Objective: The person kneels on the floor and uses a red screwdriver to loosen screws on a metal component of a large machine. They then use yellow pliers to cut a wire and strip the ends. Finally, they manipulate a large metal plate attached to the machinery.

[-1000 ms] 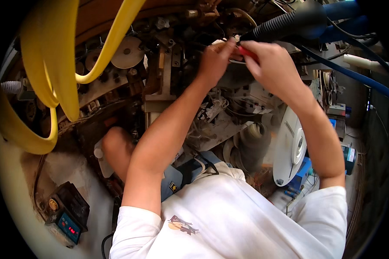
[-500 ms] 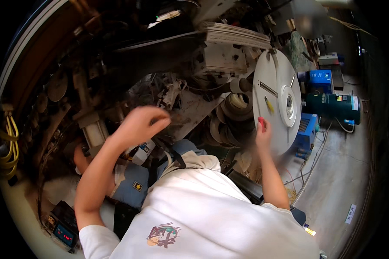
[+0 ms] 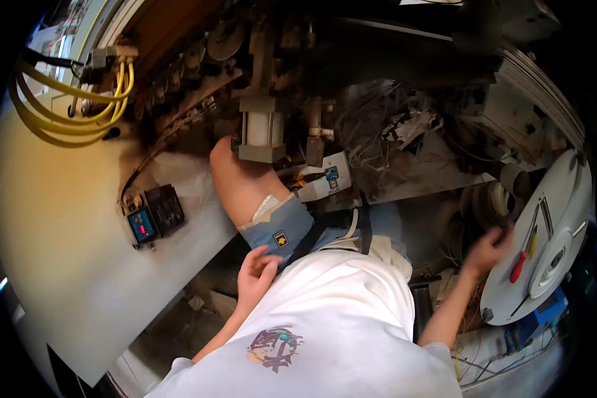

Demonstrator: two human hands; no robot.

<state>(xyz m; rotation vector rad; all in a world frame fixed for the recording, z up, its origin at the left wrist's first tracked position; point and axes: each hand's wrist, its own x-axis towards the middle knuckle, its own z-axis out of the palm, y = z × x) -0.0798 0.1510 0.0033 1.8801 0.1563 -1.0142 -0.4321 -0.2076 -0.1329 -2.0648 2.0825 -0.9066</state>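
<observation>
My left hand [image 3: 255, 277] is held beside my thigh and shirt, its fingers apart and slightly bent, with nothing in it. Close to the near-left edge of a large pale round disc [image 3: 504, 295] is my right hand [image 3: 487, 253], somewhat blurred; its fingers look loosely apart and I see nothing held. Against the disc's face, just right of that hand, rests a screwdriver with a red handle [image 3: 518, 266], apart from my fingers. A small yellow piece [image 3: 532, 245] shows beside its shaft. The disc has long slots and a raised round hub [image 3: 552, 264].
A grey pneumatic cylinder [image 3: 263, 129] hangs over my knee. Further left are a small controller with a lit display [image 3: 141, 225] and looped yellow hoses [image 3: 73, 129]. Tangled scrap strips [image 3: 411, 126] lie under the machine. Coiled rolls [image 3: 487, 202] stand behind my right hand.
My right hand has let go of the red screwdriver, which stays on the disc. My left hand has come down from above the machine to my side. The view has swung left.
</observation>
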